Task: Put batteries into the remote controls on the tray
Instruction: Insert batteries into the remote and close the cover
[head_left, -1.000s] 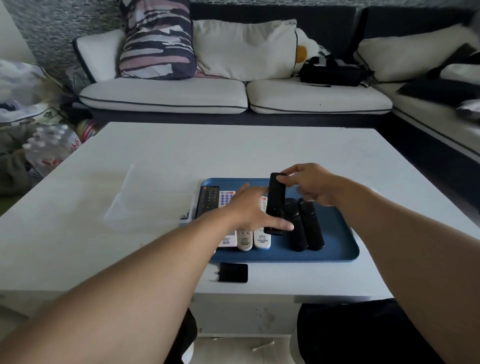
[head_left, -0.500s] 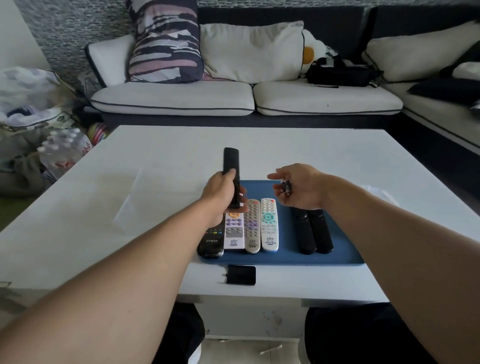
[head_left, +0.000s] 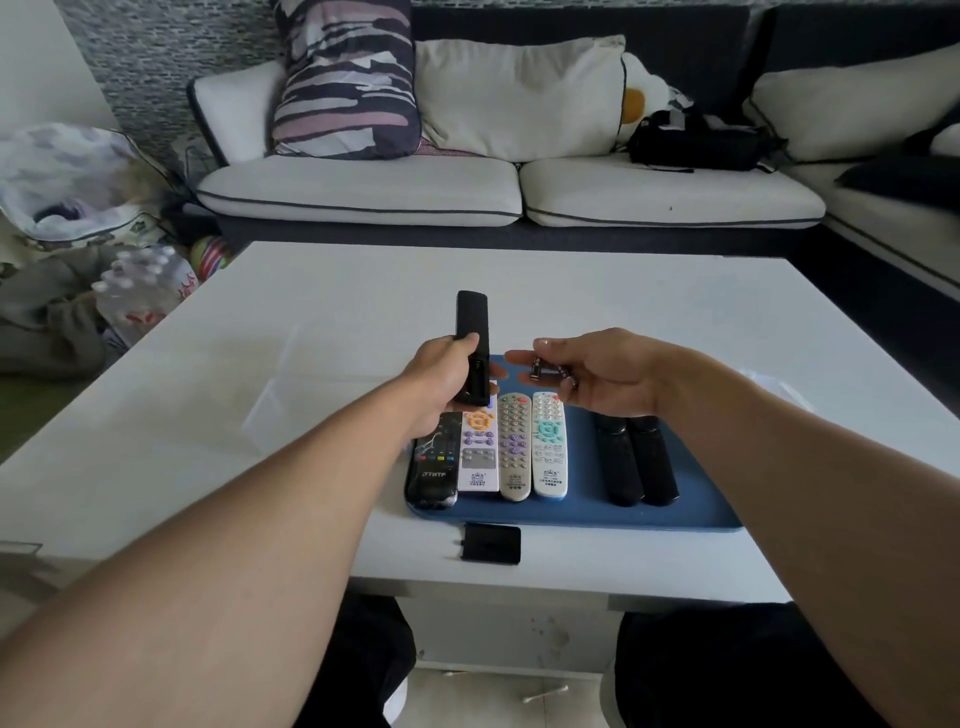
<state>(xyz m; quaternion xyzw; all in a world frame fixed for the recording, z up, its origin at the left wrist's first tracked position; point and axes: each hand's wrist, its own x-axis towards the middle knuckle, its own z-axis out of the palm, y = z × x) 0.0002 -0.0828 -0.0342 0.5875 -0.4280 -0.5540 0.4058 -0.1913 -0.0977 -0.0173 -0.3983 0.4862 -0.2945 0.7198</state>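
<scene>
Over the blue tray (head_left: 696, 514) on the white coffee table (head_left: 208, 415), your two bare hands work side by side. At nine o'clock from the tray's middle, your left hand (head_left: 441, 384) is wrapped around the lower half of a slim black remote (head_left: 471, 332), thumb along its near side, the upper end sticking up and pointing away from you toward twelve o'clock. Below that hand, on the tray's left part, four remotes lie in a row, touching or just beside one another: a black remote in plastic wrap (head_left: 434, 467), a white remote with orange buttons (head_left: 478, 452), a beige remote with purple buttons (head_left: 514, 447) and a white remote with teal buttons (head_left: 549, 444). At about one o'clock from them, your right hand (head_left: 608, 374) hovers palm up, fingers loosely curled, with small dark batteries (head_left: 548, 371) lying cradled across the fingers; how many you hold cannot be told. Under that hand, two plain black remotes (head_left: 636, 462) lie side by side on the tray. At six o'clock, just off the tray's near edge, a small black cover (head_left: 491, 543) rests flat on the table.
</scene>
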